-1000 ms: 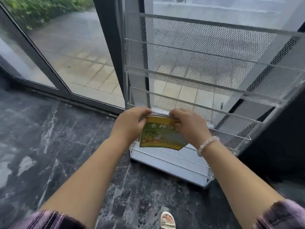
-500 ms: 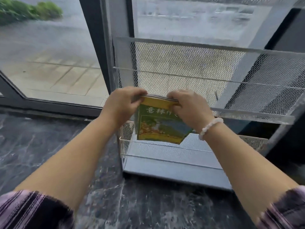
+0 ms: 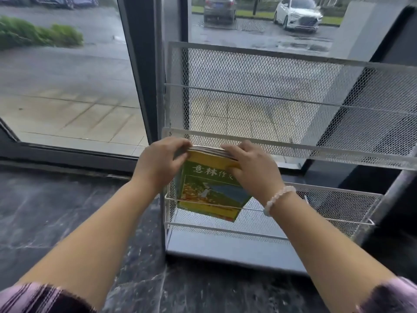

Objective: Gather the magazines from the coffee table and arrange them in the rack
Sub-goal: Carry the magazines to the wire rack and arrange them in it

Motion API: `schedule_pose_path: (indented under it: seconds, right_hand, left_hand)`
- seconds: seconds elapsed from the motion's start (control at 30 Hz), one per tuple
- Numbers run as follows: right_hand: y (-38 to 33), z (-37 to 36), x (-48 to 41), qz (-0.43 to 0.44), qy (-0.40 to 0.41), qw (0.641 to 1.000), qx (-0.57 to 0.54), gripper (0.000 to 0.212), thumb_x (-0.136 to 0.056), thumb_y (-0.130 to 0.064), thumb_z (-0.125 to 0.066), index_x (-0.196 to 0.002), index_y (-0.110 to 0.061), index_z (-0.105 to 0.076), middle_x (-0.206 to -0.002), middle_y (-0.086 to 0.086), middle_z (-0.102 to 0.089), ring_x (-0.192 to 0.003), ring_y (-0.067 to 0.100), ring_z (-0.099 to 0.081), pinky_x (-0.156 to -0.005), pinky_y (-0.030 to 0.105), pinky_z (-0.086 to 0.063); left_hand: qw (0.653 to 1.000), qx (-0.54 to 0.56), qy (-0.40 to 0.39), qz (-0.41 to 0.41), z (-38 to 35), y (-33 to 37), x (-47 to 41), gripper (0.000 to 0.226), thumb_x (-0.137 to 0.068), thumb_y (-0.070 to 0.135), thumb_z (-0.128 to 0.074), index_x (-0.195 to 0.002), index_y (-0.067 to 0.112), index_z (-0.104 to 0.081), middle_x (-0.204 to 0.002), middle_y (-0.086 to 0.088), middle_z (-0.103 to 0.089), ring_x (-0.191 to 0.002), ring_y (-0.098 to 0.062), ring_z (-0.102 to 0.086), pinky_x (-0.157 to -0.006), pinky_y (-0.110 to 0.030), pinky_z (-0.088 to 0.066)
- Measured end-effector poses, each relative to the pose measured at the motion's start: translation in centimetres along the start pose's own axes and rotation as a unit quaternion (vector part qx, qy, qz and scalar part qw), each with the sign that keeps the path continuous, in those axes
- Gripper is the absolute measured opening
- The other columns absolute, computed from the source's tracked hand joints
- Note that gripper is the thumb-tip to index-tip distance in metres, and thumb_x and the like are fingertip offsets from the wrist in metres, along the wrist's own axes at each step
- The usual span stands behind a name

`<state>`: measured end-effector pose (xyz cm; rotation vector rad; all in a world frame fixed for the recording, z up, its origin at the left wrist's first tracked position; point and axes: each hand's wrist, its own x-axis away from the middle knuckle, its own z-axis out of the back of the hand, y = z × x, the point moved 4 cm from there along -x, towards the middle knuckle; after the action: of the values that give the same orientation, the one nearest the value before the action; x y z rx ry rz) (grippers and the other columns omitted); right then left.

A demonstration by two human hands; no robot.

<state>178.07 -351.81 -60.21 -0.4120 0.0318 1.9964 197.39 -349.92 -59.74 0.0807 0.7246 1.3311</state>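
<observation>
I see the window [image 3: 67,71] filling the back of the view, with wet pavement and two parked cars beyond it, both cut off by the top edge. Below it runs the dark marble floor [image 3: 56,211]. Against the glass stands the white mesh rack [image 3: 270,96], tiered, its right end running out of frame so I cannot tell how wide it is.

In front of the rack's lower tiers I have the stack of magazines [image 3: 209,190]. It stands nearly upright, long axis running top to bottom and slightly tilted, the lower right corner swung out toward the right. The green and yellow cover faces me, its title line at the top (the last characters are covered by my fingers). The top edge sits just under the middle tier's front rail; the bottom edge overlaps the thin wire rail of the lower tier, and I cannot tell whether the stack is already behind that wire or only in front of it. How many magazines there are is hard to make out; only layered edges show at the top.

My left hand [image 3: 160,163] is clamped on the upper left corner, fingers curled over the top edge. My right hand [image 3: 250,170] pinches the upper right corner the same way, a beaded bracelet [image 3: 278,197] on that wrist.
</observation>
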Motion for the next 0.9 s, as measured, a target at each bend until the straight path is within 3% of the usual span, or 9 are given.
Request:
schedule_pose_path:
  seconds: [0.1,0.2,0.33,0.5,0.57,0.67,0.9]
  right_hand:
    - [1.9,-0.4,0.7,-0.077,-0.04,0.996,0.035,0.063,-0.081,-0.019,-0.065,-0.135,-0.029,-0.033,-0.119,0.007,-0.046,-0.102,0.025,-0.051,-0.078,0.038,-0.05]
    - [3.1,-0.7,1.1,-0.112,-0.047,0.992,-0.018,0.072,-0.075,-0.008,-0.071,-0.134,-0.028,-0.033,-0.125,0.008,-0.04,-0.091,0.027,-0.057,-0.075,0.039,-0.056]
    - [3.9,-0.3,1.1,-0.113,-0.034,0.991,-0.065,0.069,-0.072,-0.008,-0.074,-0.129,-0.026,-0.039,-0.128,0.009,-0.039,-0.091,0.03,-0.059,-0.076,0.043,-0.057]
    - [5.1,0.4,1.6,-0.118,-0.019,0.99,-0.069,0.071,-0.07,-0.009,-0.077,-0.127,-0.023,-0.039,-0.13,0.011,-0.037,-0.088,0.031,-0.06,-0.077,0.045,-0.056]
    - [6.2,1.2,1.9,-0.102,-0.005,0.994,-0.046,0.049,-0.071,-0.011,-0.076,-0.111,-0.021,-0.05,-0.12,0.01,-0.052,-0.084,0.026,-0.06,-0.075,0.041,-0.054]
    - [8.2,2.5,2.7,-0.083,-0.026,0.996,0.031,0.019,-0.076,-0.016,-0.071,-0.087,-0.022,-0.058,-0.086,0.002,-0.065,-0.076,0.022,-0.059,-0.066,0.032,-0.047]
    - [11.7,3.3,5.1,-0.115,-0.051,0.991,0.045,0.021,-0.081,-0.022,-0.066,-0.101,-0.028,-0.062,-0.088,0.0,-0.065,-0.082,0.023,-0.056,-0.071,0.034,-0.046]
  left_hand:
    - [1.0,0.006,-0.011,0.004,-0.1,0.0,-0.4,0.025,-0.085,0.019,-0.06,-0.109,0.015,-0.065,-0.108,-0.003,-0.069,-0.092,-0.022,-0.062,-0.079,-0.035,-0.049]
    - [0.999,0.028,-0.015,0.005,-0.4,0.3,-0.4,0.026,-0.085,0.015,-0.06,-0.11,0.016,-0.065,-0.107,-0.003,-0.069,-0.089,-0.018,-0.062,-0.08,-0.033,-0.05]
    - [0.998,0.057,-0.024,0.024,-0.2,0.7,-0.2,0.04,-0.079,-0.005,-0.05,-0.11,0.015,-0.066,-0.103,-0.002,-0.07,-0.089,-0.012,-0.059,-0.077,-0.023,-0.045]
    - [0.998,0.033,0.048,0.037,0.0,0.7,-0.2,0.035,-0.08,-0.003,-0.049,-0.102,0.015,-0.069,-0.101,-0.006,-0.072,-0.093,-0.025,-0.064,-0.081,-0.035,-0.05]
    - [0.997,0.028,0.06,0.047,-0.3,0.5,-0.4,0.033,-0.08,0.0,-0.05,-0.101,0.016,-0.069,-0.101,-0.006,-0.072,-0.094,-0.027,-0.064,-0.083,-0.037,-0.05]
    - [0.997,0.032,0.053,0.048,-1.2,1.5,-0.7,0.032,-0.081,0.0,-0.05,-0.101,0.016,-0.069,-0.101,-0.007,-0.072,-0.093,-0.027,-0.064,-0.083,-0.037,-0.05]
    - [0.999,0.025,0.026,0.022,-3.6,3.7,-1.3,0.031,-0.085,0.002,-0.05,-0.106,0.016,-0.068,-0.104,-0.007,-0.071,-0.092,-0.026,-0.063,-0.08,-0.036,-0.049]
